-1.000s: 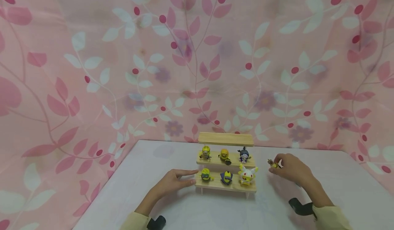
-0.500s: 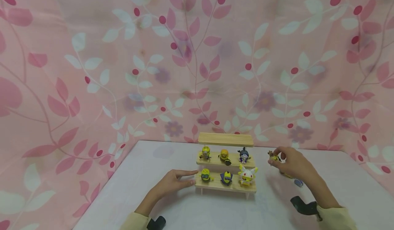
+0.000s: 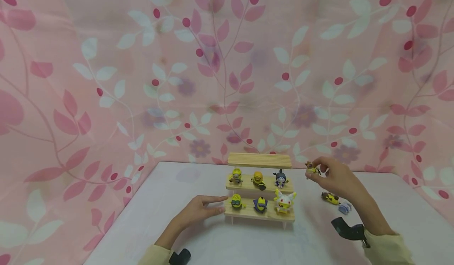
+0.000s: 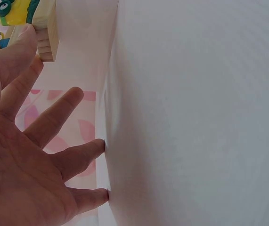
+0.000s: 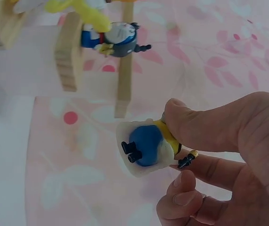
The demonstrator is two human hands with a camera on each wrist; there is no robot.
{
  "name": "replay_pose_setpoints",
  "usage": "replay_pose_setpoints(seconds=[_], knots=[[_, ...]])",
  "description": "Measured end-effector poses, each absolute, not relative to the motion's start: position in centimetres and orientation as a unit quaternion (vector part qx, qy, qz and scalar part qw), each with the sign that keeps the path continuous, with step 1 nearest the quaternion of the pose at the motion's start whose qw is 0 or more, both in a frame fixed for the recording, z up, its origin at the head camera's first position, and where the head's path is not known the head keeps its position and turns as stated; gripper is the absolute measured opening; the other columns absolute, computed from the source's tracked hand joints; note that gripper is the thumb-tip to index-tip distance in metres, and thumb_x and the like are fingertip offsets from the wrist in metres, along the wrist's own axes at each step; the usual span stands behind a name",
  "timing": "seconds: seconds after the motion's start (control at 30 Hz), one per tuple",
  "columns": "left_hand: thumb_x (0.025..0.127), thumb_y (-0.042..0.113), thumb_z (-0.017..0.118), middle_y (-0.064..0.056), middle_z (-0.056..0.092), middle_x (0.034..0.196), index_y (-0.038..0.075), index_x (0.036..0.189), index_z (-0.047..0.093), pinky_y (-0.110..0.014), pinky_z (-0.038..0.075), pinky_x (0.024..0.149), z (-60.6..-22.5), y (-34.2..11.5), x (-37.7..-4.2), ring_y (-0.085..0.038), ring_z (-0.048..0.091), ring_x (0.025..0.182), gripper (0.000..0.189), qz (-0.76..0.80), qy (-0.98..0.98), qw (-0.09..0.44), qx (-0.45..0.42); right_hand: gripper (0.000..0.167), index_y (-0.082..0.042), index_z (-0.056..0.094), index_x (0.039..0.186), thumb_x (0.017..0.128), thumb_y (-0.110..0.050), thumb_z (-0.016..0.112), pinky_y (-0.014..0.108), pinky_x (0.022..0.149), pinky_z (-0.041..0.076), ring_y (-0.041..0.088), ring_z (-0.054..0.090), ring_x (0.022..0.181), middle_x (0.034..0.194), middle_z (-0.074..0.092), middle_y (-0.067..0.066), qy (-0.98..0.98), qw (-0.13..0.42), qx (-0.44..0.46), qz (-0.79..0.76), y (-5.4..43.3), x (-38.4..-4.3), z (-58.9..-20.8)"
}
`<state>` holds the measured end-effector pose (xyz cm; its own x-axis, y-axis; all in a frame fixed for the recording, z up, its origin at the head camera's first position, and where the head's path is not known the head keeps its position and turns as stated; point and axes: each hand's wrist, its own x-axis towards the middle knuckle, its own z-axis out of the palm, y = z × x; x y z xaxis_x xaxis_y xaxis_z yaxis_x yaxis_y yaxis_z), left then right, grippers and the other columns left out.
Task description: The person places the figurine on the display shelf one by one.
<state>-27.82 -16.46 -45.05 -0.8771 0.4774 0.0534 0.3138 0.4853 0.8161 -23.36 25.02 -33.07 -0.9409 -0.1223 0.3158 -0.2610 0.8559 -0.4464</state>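
Observation:
My right hand point(image 3: 335, 174) pinches a small minion figurine point(image 3: 311, 167) between thumb and fingers, in the air right of the shelf. In the right wrist view this figurine point(image 5: 146, 146) shows a blue underside, black feet and a pale cape. My left hand point(image 3: 200, 210) holds the left end of the wooden display shelf point(image 3: 248, 214), thumb and index finger at its lower board; the other fingers are spread, two reaching the tablecloth. Figurines stand in two rows: a dark-haired one point(image 3: 281, 178) on the upper right, a white-hooded yellow one point(image 3: 285, 202) on the lower right.
The shelf's top board point(image 3: 260, 160) bears nothing. On the white tablecloth point(image 3: 142, 202), right of the shelf, lie a yellow-and-black figurine point(image 3: 330, 198) and a blue-grey one point(image 3: 344, 208), close beside my right forearm. A pink floral cloth point(image 3: 227, 80) hangs behind the table.
My right hand has lifted the minion figurine higher and slightly left, uncovering the two figurines lying on the cloth. The left hand and the shelf stay in place.

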Motion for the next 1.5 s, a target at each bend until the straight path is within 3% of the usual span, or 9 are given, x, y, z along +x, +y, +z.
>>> replay_pose_setpoints(seconds=[0.33,0.67,1.0,1.5], knots=[[0.088,0.046,0.073,0.002,0.062,0.132,0.032,0.126,0.069,-0.063,0.03,0.108,-45.0,-16.5,-27.8,-0.032,0.045,0.135,0.041,0.454,0.855,0.092,0.233,0.039,-0.004,0.065,0.11,0.087,-0.033,0.076,0.031,0.057,0.042,0.023,0.05,0.077,0.085,0.051,0.006,-0.949,0.149,0.107,0.258,23.2,-23.9,-31.3],[0.087,0.045,0.073,0.002,0.062,0.133,0.032,0.125,0.069,-0.062,0.029,0.11,-45.2,-16.5,-27.8,-0.032,0.044,0.135,0.041,0.46,0.852,0.093,0.232,0.035,-0.002,0.064,0.11,0.089,-0.028,0.075,0.031,0.053,0.035,0.019,0.045,0.068,0.08,0.049,0.004,-0.935,0.164,0.14,0.281,21.4,-25.5,-30.4],[0.087,0.045,0.073,0.003,0.061,0.133,0.034,0.125,0.069,-0.062,0.029,0.11,-45.1,-16.5,-27.8,-0.031,0.044,0.135,0.039,0.459,0.852,0.096,0.232,0.033,-0.004,0.064,0.113,0.09,-0.025,0.073,0.03,0.051,0.038,0.021,0.046,0.067,0.081,0.05,0.007,-0.924,0.143,0.166,0.315,19.1,-27.3,-29.3],[0.088,0.045,0.072,0.006,0.061,0.133,0.032,0.126,0.069,-0.061,0.029,0.11,-45.1,-16.5,-27.9,-0.033,0.042,0.137,0.04,0.457,0.851,0.094,0.241,0.033,-0.007,0.061,0.12,0.094,-0.025,0.069,0.031,0.052,0.033,0.018,0.039,0.058,0.08,0.052,0.007,-0.914,0.103,0.186,0.346,14.6,-30.2,-28.8]])
